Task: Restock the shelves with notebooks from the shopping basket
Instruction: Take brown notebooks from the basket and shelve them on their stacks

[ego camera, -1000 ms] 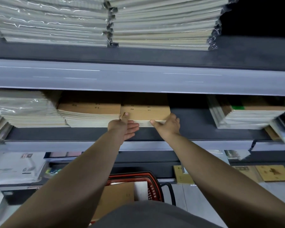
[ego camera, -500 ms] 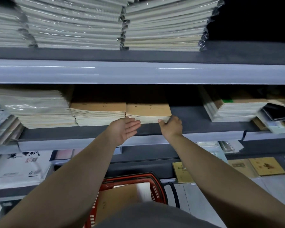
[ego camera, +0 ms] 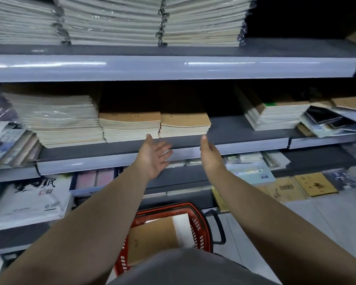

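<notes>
While both arms reach toward the middle shelf (ego camera: 245, 128), the left hand (ego camera: 155, 156) is spread, palm turned inward and fingers relaxed, holding nothing. The right hand (ego camera: 211, 156) faces it, seen edge-on; its fingers appear straight, and it too is empty. Both hang just in front of the shelf's lip, apart from the stack of brown notebooks (ego camera: 185, 122) that sits on the shelf just above their fingertips. A second brown stack (ego camera: 130, 125) lies against it on the left. Below, between the forearms, the red shopping basket (ego camera: 202, 221) holds a pile of brown notebooks (ego camera: 152, 237). Plastic-wrapped stacks (ego camera: 111, 21) fill the top shelf.
</notes>
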Tool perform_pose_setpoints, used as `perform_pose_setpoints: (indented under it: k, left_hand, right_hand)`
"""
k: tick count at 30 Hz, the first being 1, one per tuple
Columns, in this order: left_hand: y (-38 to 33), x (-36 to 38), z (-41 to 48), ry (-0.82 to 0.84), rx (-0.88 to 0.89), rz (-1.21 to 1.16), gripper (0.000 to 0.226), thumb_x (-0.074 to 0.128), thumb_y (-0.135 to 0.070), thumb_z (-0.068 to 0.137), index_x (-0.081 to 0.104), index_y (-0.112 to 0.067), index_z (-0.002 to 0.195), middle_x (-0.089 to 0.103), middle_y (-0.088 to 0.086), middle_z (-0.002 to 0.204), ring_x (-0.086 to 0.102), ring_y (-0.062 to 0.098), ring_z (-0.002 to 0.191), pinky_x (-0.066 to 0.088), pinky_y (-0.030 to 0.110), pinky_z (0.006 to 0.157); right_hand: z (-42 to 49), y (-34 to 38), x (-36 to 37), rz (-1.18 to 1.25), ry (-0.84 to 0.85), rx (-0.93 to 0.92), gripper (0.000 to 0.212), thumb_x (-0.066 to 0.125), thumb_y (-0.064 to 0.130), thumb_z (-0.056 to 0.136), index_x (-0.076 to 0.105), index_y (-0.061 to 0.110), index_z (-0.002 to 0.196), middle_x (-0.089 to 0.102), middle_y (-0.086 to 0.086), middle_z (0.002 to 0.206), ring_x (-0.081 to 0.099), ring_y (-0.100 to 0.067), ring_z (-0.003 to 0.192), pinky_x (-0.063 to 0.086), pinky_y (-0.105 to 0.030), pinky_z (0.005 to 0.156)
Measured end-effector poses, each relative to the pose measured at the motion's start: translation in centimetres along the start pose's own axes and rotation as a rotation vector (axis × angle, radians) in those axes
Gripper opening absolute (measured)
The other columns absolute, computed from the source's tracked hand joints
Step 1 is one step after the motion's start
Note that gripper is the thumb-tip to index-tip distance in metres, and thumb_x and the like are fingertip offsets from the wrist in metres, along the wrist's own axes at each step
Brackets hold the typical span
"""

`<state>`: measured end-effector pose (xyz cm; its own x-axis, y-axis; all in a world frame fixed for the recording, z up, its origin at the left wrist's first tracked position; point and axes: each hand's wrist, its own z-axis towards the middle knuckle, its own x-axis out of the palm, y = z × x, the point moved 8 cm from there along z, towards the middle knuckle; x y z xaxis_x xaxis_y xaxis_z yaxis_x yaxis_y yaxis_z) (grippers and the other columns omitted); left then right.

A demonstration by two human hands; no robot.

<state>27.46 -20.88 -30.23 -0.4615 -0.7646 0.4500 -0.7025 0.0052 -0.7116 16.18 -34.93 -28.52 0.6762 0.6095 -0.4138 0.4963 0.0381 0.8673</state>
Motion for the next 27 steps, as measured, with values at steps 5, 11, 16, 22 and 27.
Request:
perform_pose_setpoints:
  k: [5,11,16,22,27]
  left_hand:
    - [0.4,1.0,-2.1,0.019,0.024,-0.007,0.079,0.015,-0.069,0.095,0.035,-0.014,0.149,0.048,0.003,0.147,0.036,0.023,0.140,0.022,0.045,0.115]
    - [2.0,1.2,-5.0,0.030,0.066,-0.006,0.081,0.016,-0.070,0.094,0.033,-0.014,0.150,0.041,0.004,0.151,0.031,0.023,0.143,0.017,0.048,0.117]
    - [4.7,0.6,-8.3,0.009,0.079,-0.005,0.080,0.016,-0.069,0.095,0.031,-0.015,0.151,0.037,0.005,0.154,0.030,0.021,0.143,0.015,0.048,0.118]
    - [11.1,-0.8,-13.1,-0.030,0.024,0.004,0.080,0.015,-0.069,0.095,0.026,-0.015,0.153,0.033,0.004,0.156,0.026,0.022,0.145,0.014,0.048,0.117]
    - [16.4,-4.0,-17.1,-0.097,-0.039,0.009,0.081,0.017,-0.070,0.094,0.029,-0.015,0.152,0.037,0.005,0.154,0.029,0.024,0.144,0.015,0.049,0.117]
  right_hand:
    - [-2.0,-0.4,-0.9,0.085,0.032,0.037,0.064,0.023,0.062,0.097,0.048,0.019,0.137,0.052,-0.005,0.140,0.047,-0.024,0.121,0.030,-0.033,0.089]
    - [-4.5,-1.6,-2.4,0.120,0.079,0.069,0.067,0.021,0.068,0.094,0.046,0.024,0.138,0.050,-0.004,0.142,0.045,-0.028,0.130,0.031,-0.040,0.099]
    - [-7.9,-3.7,-3.7,0.081,0.110,0.076,0.078,0.018,0.073,0.091,0.045,0.021,0.142,0.049,-0.004,0.143,0.045,-0.026,0.130,0.030,-0.039,0.099]
    - [-12.5,-7.9,-4.3,0.017,0.131,0.124,0.081,0.016,0.074,0.090,0.042,0.019,0.143,0.051,-0.008,0.141,0.047,-0.027,0.128,0.030,-0.040,0.105]
    - [-16.9,-12.3,-3.8,0.074,0.152,0.165,0.076,0.020,0.073,0.091,0.054,0.018,0.131,0.060,-0.004,0.127,0.054,-0.019,0.105,0.029,-0.035,0.090]
